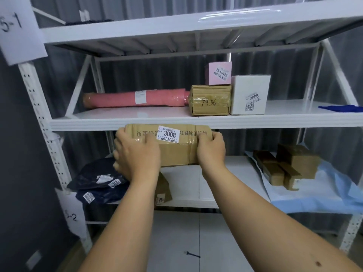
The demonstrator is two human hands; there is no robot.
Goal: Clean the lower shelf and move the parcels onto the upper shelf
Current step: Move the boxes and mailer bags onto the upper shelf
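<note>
Hands are gripping the cardboard parcel [172,146] at both ends: your left hand [137,154] is curling round its left end, your right hand [211,147] round its right end. You are holding it in the air, its top edge lying level with the front lip of the upper shelf [98,122]. Behind it, on the lower shelf [216,181], dark bags [98,181] are lying at the left and brown boxes [286,165] are sitting on a blue sheet [318,193] at the right. A pink roll [135,99] and a white box [249,95] are resting on the upper shelf.
</note>
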